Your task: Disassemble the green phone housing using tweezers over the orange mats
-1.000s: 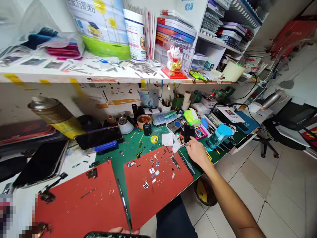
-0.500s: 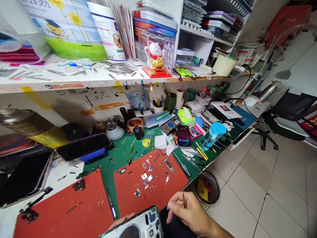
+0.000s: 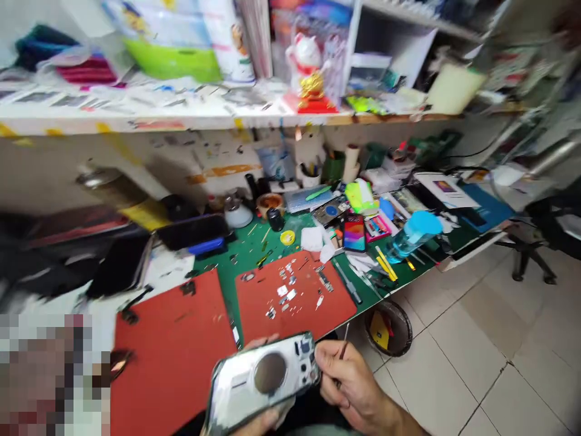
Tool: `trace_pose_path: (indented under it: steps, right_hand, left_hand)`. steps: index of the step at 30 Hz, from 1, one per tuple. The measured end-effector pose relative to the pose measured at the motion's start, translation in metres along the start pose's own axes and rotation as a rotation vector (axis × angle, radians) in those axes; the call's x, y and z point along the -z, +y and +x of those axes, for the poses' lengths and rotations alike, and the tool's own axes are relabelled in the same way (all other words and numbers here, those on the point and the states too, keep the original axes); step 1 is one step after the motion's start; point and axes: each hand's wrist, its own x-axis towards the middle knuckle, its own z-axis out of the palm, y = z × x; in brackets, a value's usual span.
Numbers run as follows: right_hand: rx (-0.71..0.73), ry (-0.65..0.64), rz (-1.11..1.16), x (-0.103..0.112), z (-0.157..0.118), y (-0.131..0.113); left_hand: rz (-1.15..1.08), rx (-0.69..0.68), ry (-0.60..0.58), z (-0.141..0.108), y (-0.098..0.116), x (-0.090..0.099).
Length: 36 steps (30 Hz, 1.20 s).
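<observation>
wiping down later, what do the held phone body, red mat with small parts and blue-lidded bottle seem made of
Phone body: perhaps metal; silvery, smooth, faintly shiny.
Red mat: likely rubber or silicone; flat, matte, without glare.
Blue-lidded bottle: clear plastic or possibly glass; walls look see-through. Lid looks like opaque plastic.

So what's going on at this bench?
A person's left hand holds a silver phone body above the bench's front edge. Their right hand grips a thin tool, fingertips at the end with round openings; whether they touch it is hard to tell. Small parts lie scattered on the right-hand red mat. Behind it, a phone with a lit screen lies beside a pink tray.
</observation>
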Motion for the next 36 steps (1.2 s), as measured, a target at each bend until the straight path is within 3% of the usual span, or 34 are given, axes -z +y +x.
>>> trace_pose_path:
  steps: [3, 6, 16, 21, 30, 36]
  right_hand:
    - [-0.030, 0.032, 0.033, -0.010, -0.006, -0.002]
    - [-0.076, 0.047, 0.037, -0.021, -0.008, -0.002]
    - [-0.152, 0.085, 0.003, -0.047, -0.012, 0.009]
    - [-0.138, 0.117, -0.075, -0.056, -0.017, 0.016]
    - [-0.175, 0.213, -0.115, -0.067, -0.025, 0.029]
    - [-0.191, 0.200, -0.108, -0.069, -0.024, 0.028]
  left_hand:
    - [-0.062, 0.086, 0.085, -0.012, -0.017, 0.012]
    - [-0.263, 0.168, 0.043, -0.018, -0.026, 0.020]
    - [-0.368, 0.077, 0.054, -0.039, -0.040, 0.043]
    - [-0.387, 0.091, -0.031, -0.046, -0.038, 0.053]
    - [-0.421, 0.037, 0.029, -0.053, -0.030, 0.056]
    - [-0.434, 0.043, 0.029, -0.055, -0.026, 0.057]
